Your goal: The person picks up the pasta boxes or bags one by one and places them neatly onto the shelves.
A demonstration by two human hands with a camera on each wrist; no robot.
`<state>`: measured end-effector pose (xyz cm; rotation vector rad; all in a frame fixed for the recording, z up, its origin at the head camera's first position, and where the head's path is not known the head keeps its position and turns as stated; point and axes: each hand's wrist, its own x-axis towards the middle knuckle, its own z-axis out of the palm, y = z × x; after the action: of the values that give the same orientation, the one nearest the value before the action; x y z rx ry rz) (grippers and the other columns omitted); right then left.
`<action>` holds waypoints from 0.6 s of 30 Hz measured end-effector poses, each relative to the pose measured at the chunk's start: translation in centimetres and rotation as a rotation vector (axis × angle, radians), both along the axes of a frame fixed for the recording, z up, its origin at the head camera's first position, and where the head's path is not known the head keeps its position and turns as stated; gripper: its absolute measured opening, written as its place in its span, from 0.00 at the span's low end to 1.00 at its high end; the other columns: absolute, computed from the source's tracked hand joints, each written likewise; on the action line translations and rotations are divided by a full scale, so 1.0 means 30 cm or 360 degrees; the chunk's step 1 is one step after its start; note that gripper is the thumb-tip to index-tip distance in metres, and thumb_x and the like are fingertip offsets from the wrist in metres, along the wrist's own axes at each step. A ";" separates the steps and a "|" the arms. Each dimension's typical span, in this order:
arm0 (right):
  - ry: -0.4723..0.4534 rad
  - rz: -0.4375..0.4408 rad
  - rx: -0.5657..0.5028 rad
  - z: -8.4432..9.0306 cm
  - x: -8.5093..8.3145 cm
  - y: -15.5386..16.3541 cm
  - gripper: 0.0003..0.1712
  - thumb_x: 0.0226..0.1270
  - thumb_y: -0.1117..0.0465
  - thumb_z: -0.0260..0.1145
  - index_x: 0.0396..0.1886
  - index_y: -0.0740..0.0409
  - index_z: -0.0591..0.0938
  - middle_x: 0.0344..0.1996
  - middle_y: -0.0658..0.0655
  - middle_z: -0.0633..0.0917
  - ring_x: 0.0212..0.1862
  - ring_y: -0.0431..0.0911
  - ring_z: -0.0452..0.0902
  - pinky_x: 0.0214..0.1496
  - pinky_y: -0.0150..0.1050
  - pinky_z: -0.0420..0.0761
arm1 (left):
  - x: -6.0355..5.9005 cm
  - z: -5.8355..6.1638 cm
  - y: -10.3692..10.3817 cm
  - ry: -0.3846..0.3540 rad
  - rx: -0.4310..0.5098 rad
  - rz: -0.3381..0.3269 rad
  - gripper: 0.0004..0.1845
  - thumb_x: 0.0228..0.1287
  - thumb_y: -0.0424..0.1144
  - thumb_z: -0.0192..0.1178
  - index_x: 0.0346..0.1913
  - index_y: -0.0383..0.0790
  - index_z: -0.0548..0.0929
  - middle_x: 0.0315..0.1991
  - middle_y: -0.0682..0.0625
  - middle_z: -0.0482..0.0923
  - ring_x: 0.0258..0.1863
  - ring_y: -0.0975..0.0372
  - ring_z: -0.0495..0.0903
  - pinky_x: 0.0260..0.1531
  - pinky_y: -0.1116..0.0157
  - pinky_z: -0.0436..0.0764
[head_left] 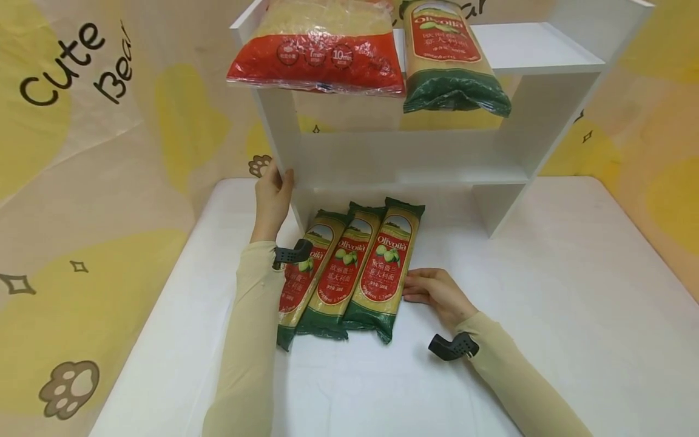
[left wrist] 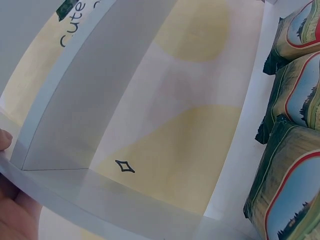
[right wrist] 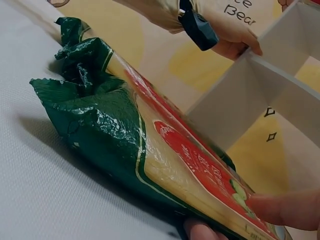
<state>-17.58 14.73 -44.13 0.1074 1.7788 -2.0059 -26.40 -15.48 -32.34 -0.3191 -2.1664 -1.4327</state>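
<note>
While pinching rightmost pasta pack (head_left: 384, 267) on desk (head_left: 546, 315), right hand (head_left: 437, 294) may drag its neighbour; left hand (head_left: 272, 197) grips shelf unit (head_left: 284, 136), risking tipping overhanging packs above.

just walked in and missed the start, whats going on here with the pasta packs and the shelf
A person is working at a white table with a small white shelf unit on it. Their left hand holds the shelf's left upright panel. Their right hand pinches the side of the rightmost spaghetti pack, one of three identical packs lying side by side on the table in front of the shelf. On the top shelf lie a red-ended noodle bag and a fourth green spaghetti pack.
</note>
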 end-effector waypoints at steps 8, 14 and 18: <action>-0.0006 -0.0013 0.0015 0.002 -0.003 -0.025 0.23 0.67 0.66 0.59 0.54 0.78 0.66 0.37 0.60 0.82 0.37 0.44 0.81 0.44 0.38 0.81 | -0.007 -0.009 -0.006 0.0031 -0.0022 0.0019 0.17 0.70 0.28 0.47 0.59 0.27 0.72 0.55 0.32 0.74 0.53 0.45 0.76 0.50 0.49 0.75; -0.0015 0.0002 -0.0039 0.000 -0.006 -0.042 0.25 0.66 0.66 0.60 0.55 0.78 0.66 0.40 0.60 0.82 0.39 0.45 0.82 0.45 0.39 0.81 | 0.038 0.034 0.017 0.0022 -0.0019 0.0015 0.17 0.69 0.26 0.47 0.58 0.23 0.72 0.54 0.29 0.74 0.52 0.43 0.76 0.49 0.49 0.75; -0.0018 0.0003 -0.0073 -0.006 -0.009 -0.050 0.25 0.65 0.65 0.61 0.56 0.78 0.66 0.37 0.58 0.83 0.38 0.45 0.82 0.45 0.39 0.81 | 0.038 0.033 0.019 0.0010 -0.0012 0.0015 0.17 0.69 0.26 0.47 0.58 0.23 0.71 0.54 0.29 0.73 0.52 0.43 0.76 0.50 0.49 0.75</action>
<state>-17.84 13.24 -44.30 0.1029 1.7239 -2.0396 -25.26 -14.91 -31.36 -0.3150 -2.1659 -1.4169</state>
